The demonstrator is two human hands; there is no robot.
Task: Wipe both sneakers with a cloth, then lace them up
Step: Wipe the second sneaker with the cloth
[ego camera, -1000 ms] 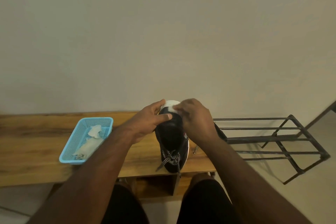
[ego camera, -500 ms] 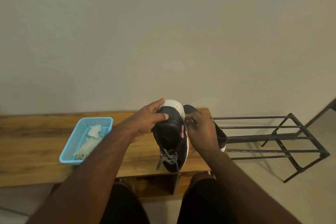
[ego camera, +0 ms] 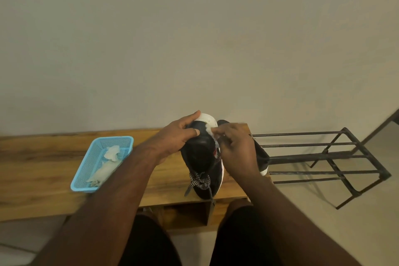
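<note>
Head view: no writing readable. Two black white-soled sneakers on the wooden bench [ego camera: 54, 157]; left hand [ego camera: 174, 138] grips one sneaker [ego camera: 200, 153], right hand [ego camera: 235, 147] pinches a white cloth [ego camera: 210, 134] against it; the second sneaker [ego camera: 262, 155] lies behind.

One wide-angle view only, worn at head height, facing forward and down. Bare wall [ego camera: 194, 28] across the upper half of the frame; wooden bench [ego camera: 43, 168] along the lower half, forearms rising from the bottom edge, close in.
</note>
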